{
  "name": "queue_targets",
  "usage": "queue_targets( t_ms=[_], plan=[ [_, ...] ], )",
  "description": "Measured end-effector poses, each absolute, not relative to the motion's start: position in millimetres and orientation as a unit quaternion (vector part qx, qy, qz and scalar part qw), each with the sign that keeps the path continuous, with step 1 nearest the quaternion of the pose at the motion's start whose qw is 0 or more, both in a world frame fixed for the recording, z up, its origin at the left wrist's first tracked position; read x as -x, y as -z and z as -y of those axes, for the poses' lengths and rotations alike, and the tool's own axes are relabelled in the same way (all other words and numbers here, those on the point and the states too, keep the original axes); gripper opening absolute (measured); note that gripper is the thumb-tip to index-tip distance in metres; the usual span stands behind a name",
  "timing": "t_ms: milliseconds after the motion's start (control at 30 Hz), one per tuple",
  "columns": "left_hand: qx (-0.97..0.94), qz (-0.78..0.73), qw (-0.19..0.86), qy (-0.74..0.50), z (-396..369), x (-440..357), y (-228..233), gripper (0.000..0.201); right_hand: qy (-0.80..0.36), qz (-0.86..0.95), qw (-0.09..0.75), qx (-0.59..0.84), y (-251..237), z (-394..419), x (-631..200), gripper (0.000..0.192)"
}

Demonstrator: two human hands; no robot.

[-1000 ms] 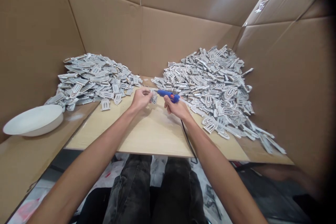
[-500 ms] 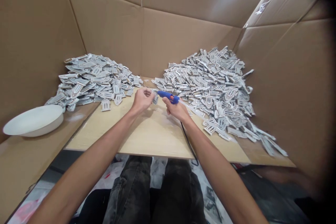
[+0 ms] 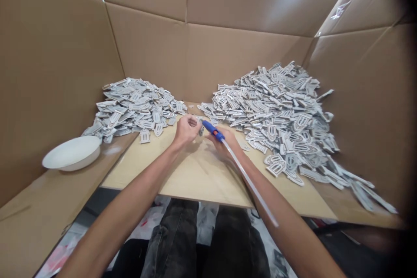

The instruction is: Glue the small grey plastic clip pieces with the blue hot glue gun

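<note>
Head view: hot glue could be stringing onto fingers or the bench (image 3: 195, 173) if the nozzle is slipping off the small piece (image 3: 199, 127). Left hand (image 3: 186, 130) is pinching that grey piece, fingers closed. Right hand (image 3: 224, 141) is gripping the blue glue gun (image 3: 213, 130), nozzle touching the piece, between two piles (image 3: 280, 113).

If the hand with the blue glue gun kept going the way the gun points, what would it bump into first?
The right hand aims the blue glue gun up-left at the small grey piece pinched in the left hand. It would probably meet that piece first; the nozzle looks almost touching it.
</note>
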State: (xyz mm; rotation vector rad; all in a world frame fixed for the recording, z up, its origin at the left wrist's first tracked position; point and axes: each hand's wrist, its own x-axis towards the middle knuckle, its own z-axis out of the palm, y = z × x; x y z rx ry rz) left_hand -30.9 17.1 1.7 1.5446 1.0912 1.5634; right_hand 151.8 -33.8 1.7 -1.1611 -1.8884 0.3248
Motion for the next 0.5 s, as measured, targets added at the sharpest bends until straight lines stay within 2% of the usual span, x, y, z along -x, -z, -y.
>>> queue_targets(
  t_ms=[67,167,333,400,500],
  plan=[
    [-0.587,-0.444,0.336,-0.588,-19.3,38.9,-5.3,0.013,-0.111,0.727,0.493,0.464,-4.6,33.6,-151.9,0.061],
    [-0.556,-0.513,0.363,-0.544,-22.3,53.3,-6.3,0.014,-0.147,0.601,0.584,0.526,-11.0,32.8,-158.6,0.066],
    [-0.418,-0.597,0.514,-0.453,-26.3,72.9,-5.4,0.021,-0.154,0.565,0.558,0.588,-13.2,28.1,-173.8,0.072],
    [-0.394,-0.607,0.501,-0.475,-33.7,87.5,-18.7,0.022,-0.147,0.563,0.556,0.593,-10.5,25.1,-175.0,0.072],
    [-0.359,-0.619,0.404,-0.570,-55.1,123.4,-59.8,0.014,-0.142,0.568,0.547,0.598,-6.4,22.0,-172.0,0.070]
  ],
)
